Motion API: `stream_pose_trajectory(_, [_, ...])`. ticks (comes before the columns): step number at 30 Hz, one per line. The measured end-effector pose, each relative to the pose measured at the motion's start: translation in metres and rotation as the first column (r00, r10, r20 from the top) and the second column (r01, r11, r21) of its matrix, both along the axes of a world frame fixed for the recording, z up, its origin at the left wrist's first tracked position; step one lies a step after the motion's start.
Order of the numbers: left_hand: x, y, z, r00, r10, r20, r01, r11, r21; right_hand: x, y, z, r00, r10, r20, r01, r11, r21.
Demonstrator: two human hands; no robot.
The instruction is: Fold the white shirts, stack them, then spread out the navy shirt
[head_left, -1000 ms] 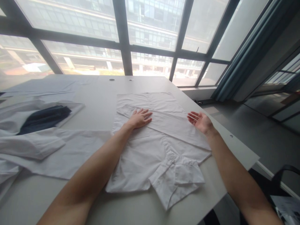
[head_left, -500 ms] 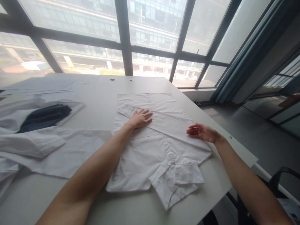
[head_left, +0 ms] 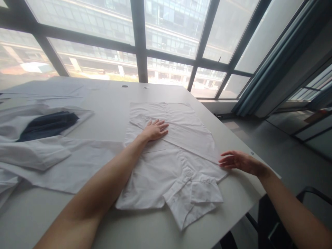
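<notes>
A white shirt (head_left: 171,152) lies partly folded on the pale table (head_left: 109,117), collar toward me and a sleeve laid slantwise across it. My left hand (head_left: 155,129) rests flat on the upper middle of the shirt, fingers stretched out. My right hand (head_left: 240,161) hovers at the shirt's right edge near the shoulder, fingers apart and holding nothing.
More white garments (head_left: 38,155) and a dark blue cloth (head_left: 46,125) lie at the left of the table. The table's right edge (head_left: 249,152) drops to the floor, with a dark chair (head_left: 308,193) beside it. Large windows (head_left: 145,38) stand behind.
My right hand has moved down and toward me along the shirt's right side, turning from palm-up to palm-down. The left hand has stayed pressed in place.
</notes>
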State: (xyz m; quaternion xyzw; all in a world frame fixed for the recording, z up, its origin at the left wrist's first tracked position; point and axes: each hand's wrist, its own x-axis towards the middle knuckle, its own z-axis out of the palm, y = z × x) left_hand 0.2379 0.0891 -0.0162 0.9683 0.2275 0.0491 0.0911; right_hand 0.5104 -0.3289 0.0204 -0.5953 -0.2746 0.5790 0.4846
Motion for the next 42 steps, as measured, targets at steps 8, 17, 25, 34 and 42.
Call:
stream_pose_trajectory(8, [-0.001, 0.001, -0.001, 1.000, -0.004, -0.007, 0.004, 1.000, 0.007, 0.013, 0.088, -0.016, 0.890, -0.372, -0.263, 0.417, 0.898, 0.140])
stream_pose_trajectory(17, [0.000, 0.001, -0.001, 1.000, -0.006, -0.008, 0.006, 1.000, 0.001, 0.043, 0.133, -0.015, 0.475, -0.783, -0.401, 0.873, 0.477, 0.101])
stream_pose_trajectory(25, [0.000, 0.002, -0.001, 1.000, -0.007, -0.018, 0.007, 1.000, 0.005, -0.024, 0.186, 0.007, 0.681, -0.556, -0.476, 0.711, 0.657, 0.250])
stream_pose_trajectory(34, [-0.001, 0.002, -0.005, 1.000, -0.009, -0.014, 0.010, 1.000, 0.029, -0.048, 0.209, -0.033, 0.726, -0.544, -0.420, 0.656, 0.731, 0.188])
stream_pose_trajectory(42, [-0.003, -0.001, -0.004, 1.000, -0.007, -0.009, 0.007, 1.000, 0.005, -0.061, 0.212, -0.049, 0.794, -0.592, -0.143, 0.591, 0.695, 0.409])
